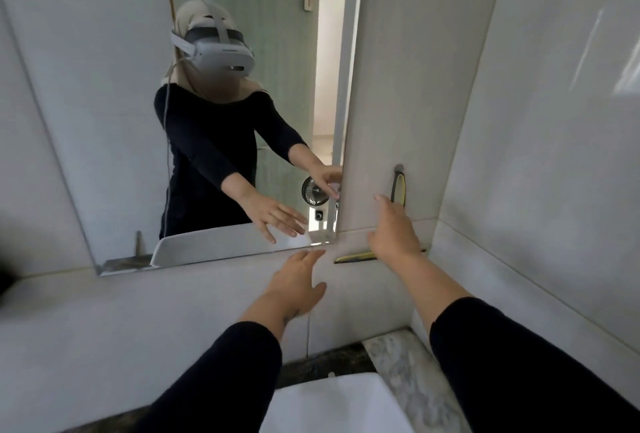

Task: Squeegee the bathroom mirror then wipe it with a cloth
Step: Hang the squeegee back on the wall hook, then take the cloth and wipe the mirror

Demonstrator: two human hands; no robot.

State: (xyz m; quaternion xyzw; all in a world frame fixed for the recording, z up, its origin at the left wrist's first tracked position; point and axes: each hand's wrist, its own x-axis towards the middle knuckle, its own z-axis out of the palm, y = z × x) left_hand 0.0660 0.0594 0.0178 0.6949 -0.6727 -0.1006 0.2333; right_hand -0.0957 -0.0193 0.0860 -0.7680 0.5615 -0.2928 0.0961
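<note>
**A:** Where are the hands?

**B:** Both reach forward in long black sleeves. The left hand (297,285) is flat and empty, fingers spread apart, its fingertips just below the bottom right corner of the frameless rectangular wall mirror (214,103). The right hand (393,228) is raised against the pale grey tiled wall (415,69) to the right of the mirror, fingers loosely extended and slightly apart, gripping nothing.

**A:** And the squeegee?

**B:** A black-and-yellow squeegee (381,225) hangs on that wall from a small grey hook (399,168). Its looped handle shows just beside the right index finger, and its long dark blade with a yellow edge runs level behind the right wrist (the hand covers the middle of it, so I cannot tell whether the fingers touch the handle).

**A:** Any cloth?

**B:** I cannot make one out.

**A:** What else is in view?

**B:** A white ceramic basin (332,405) sits at the bottom edge, on a mottled grey-and-white marble counter (405,363). The mirror reflects the person in a black top wearing a white head-mounted camera rig, both arms stretched out, plus a small round black fan (314,193) near the reflected doorway.
</note>
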